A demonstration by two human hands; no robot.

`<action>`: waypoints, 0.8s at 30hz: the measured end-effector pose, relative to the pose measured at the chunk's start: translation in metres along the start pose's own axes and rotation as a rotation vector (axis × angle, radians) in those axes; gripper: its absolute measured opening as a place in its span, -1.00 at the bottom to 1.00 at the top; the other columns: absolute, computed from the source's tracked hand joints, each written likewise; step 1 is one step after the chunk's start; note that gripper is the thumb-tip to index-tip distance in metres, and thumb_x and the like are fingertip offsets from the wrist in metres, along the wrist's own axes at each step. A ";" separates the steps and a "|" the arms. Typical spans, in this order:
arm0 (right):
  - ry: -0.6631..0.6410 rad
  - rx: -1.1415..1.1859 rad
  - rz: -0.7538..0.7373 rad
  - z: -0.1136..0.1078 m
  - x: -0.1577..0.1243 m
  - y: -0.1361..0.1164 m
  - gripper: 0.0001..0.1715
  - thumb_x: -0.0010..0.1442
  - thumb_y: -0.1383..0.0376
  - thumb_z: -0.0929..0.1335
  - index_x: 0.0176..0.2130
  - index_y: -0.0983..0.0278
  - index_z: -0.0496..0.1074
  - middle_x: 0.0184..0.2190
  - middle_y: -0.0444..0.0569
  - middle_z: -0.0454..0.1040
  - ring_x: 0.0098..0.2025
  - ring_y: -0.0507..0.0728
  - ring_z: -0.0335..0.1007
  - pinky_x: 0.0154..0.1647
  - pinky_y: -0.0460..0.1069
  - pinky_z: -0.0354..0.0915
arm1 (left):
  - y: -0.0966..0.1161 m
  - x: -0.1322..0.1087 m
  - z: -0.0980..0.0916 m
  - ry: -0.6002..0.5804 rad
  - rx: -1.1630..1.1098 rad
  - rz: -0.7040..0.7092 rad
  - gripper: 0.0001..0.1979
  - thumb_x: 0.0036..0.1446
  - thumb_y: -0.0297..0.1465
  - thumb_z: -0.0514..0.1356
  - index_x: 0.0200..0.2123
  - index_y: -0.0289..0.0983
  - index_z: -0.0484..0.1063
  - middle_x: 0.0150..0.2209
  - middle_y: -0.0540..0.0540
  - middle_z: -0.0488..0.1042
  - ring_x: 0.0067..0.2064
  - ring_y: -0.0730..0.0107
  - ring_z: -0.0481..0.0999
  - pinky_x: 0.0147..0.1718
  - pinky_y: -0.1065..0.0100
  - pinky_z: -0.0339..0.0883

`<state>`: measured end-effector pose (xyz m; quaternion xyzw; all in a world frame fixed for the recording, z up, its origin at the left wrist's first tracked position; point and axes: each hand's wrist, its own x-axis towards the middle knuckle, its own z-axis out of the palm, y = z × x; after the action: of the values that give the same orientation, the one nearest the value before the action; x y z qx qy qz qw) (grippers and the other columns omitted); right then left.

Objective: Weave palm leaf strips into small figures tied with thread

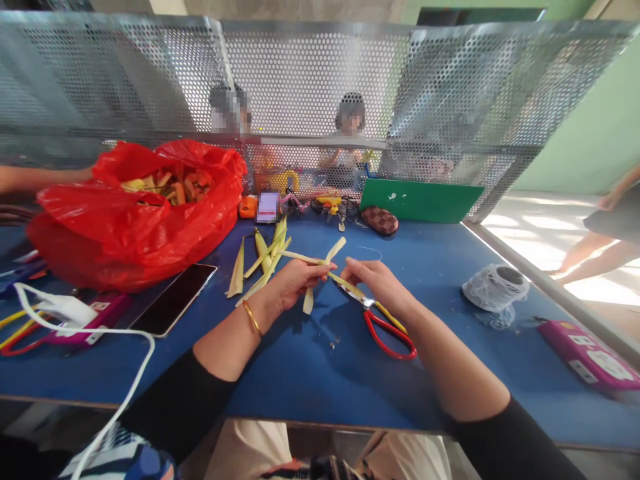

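My left hand (pixel 300 279), with a gold bangle on the wrist, pinches crossed pale-yellow husk strips (pixel 336 249) between thumb and fingers. One end hangs below the fingers and another points up and right. A narrow strip runs from that pinch toward my right hand (pixel 375 280), whose fingers are curled closed around it; the fingertips are partly hidden. Just under the right hand are scissors (pixel 391 337) with red handles, their blades pointing toward the left hand. More greenish-yellow husk pieces (pixel 263 257) lie in a loose pile beyond my left wrist.
A red plastic bag (pixel 135 233) of coloured pieces stands left, near another person's arm (pixel 45 180). A phone (pixel 175 300), a white cable (pixel 145 333) and a purple box (pixel 590 353) lie about. White thread (pixel 495 290) sits right. A perforated metal screen (pixel 310 73) closes the back.
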<state>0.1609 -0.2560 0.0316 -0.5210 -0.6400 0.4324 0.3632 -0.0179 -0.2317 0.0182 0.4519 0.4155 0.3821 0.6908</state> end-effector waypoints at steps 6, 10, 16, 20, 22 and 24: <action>0.019 0.473 0.208 0.006 0.008 0.010 -0.46 -0.19 -0.08 0.53 -0.47 0.32 0.46 -0.59 -0.17 0.35 -0.61 -0.08 0.12 -0.58 -0.11 0.08 | -0.002 -0.004 0.004 -0.160 0.086 -0.061 -0.59 -0.06 -0.07 0.34 -0.50 -0.36 0.52 -0.56 -0.03 0.37 -0.63 0.66 0.08 -0.65 0.46 -0.31; 0.128 0.530 0.145 0.019 0.009 0.018 -0.52 -0.26 0.00 0.53 -0.57 0.27 0.35 -0.68 -0.20 0.29 -0.62 -0.06 0.11 -0.56 -0.09 0.05 | -0.010 -0.006 0.013 -0.094 0.154 -0.006 -0.64 -0.08 -0.12 0.35 -0.56 -0.34 0.51 -0.61 0.01 0.32 -0.59 0.62 0.12 -0.61 0.47 -0.13; 0.321 -0.110 0.048 0.009 0.005 0.012 -0.46 0.05 -0.02 0.37 -0.71 0.23 0.21 -0.75 -0.18 0.15 -0.63 -0.01 0.03 -0.54 -0.04 -0.03 | -0.011 -0.012 0.018 -0.159 0.255 -0.026 -0.73 -0.11 -0.21 0.34 -0.57 -0.34 0.56 -0.64 0.04 0.24 -0.56 0.57 0.11 -0.57 0.44 -0.10; 0.590 -0.540 -0.269 -0.003 -0.002 0.001 -0.51 0.14 0.02 0.37 -0.64 0.25 0.32 -0.60 -0.10 0.30 -0.53 0.01 0.12 -0.48 -0.04 0.00 | -0.011 -0.018 0.021 -0.292 0.307 -0.029 -0.69 -0.06 -0.17 0.33 -0.48 -0.35 0.62 -0.68 0.06 0.17 -0.58 0.56 0.08 -0.57 0.43 -0.11; 0.453 -0.496 -0.377 -0.002 -0.003 -0.001 -0.68 0.11 0.10 0.41 -0.53 0.25 0.46 -0.47 -0.07 0.43 -0.44 0.03 0.26 -0.41 -0.05 0.11 | -0.015 -0.018 0.025 -0.333 0.322 -0.024 -0.67 -0.06 -0.14 0.34 -0.48 -0.34 0.61 -0.68 0.04 0.23 -0.58 0.55 0.08 -0.57 0.42 -0.11; 0.193 -0.335 -0.319 0.004 -0.003 0.001 -0.79 0.06 0.16 0.43 -0.46 0.25 0.51 -0.44 -0.08 0.47 -0.43 0.03 0.32 -0.38 -0.05 0.19 | -0.020 -0.017 0.029 -0.345 0.304 -0.016 -0.66 -0.06 -0.12 0.34 -0.51 -0.32 0.58 -0.62 -0.03 0.36 -0.57 0.56 0.12 -0.58 0.42 -0.09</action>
<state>0.1583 -0.2596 0.0294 -0.5051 -0.7394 0.2056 0.3948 0.0052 -0.2619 0.0101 0.6060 0.3475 0.2266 0.6787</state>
